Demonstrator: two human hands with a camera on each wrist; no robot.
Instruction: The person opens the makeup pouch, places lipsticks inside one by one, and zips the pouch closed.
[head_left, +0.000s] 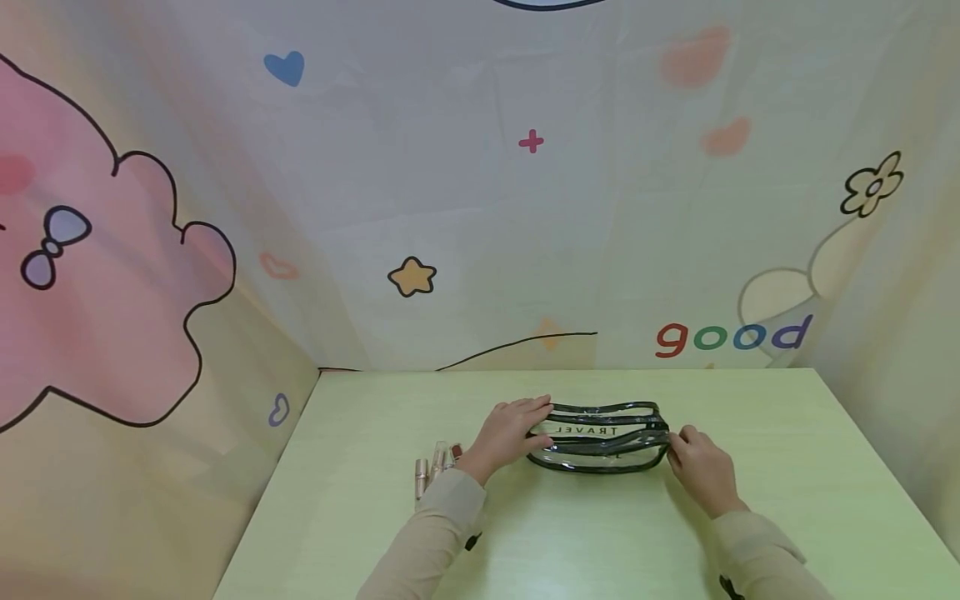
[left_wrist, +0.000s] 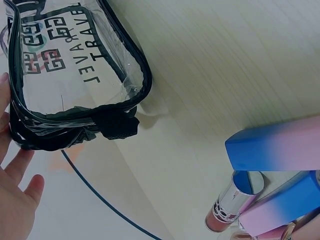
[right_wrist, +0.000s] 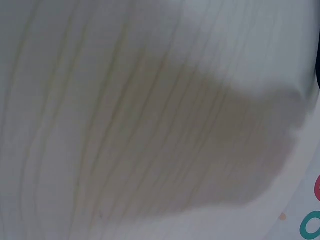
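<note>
A clear travel pouch (head_left: 592, 459) with black piping and lettering stands on the table, both hands at its ends. My left hand (head_left: 506, 435) holds its left end, thumb overlapping the front and fingers along the back top edge. Seen from the left wrist, the fingertips of this hand (left_wrist: 17, 195) are against the pouch's black edge (left_wrist: 145, 75), its lower fingers spread. At the other end, my right hand (head_left: 703, 471) pinches the pouch's right corner; what part lies between its fingertips is hidden. The right wrist view shows mostly tabletop and a blurred shadow.
Left of my left forearm lie several cosmetics, among them a lipstick-like tube (head_left: 421, 481), partly hidden by the sleeve. Closer in the left wrist view are a lip gloss tube (left_wrist: 222, 210) and blue-pink boxes (left_wrist: 275, 145). A printed cloth wall (head_left: 480, 208) backs the table.
</note>
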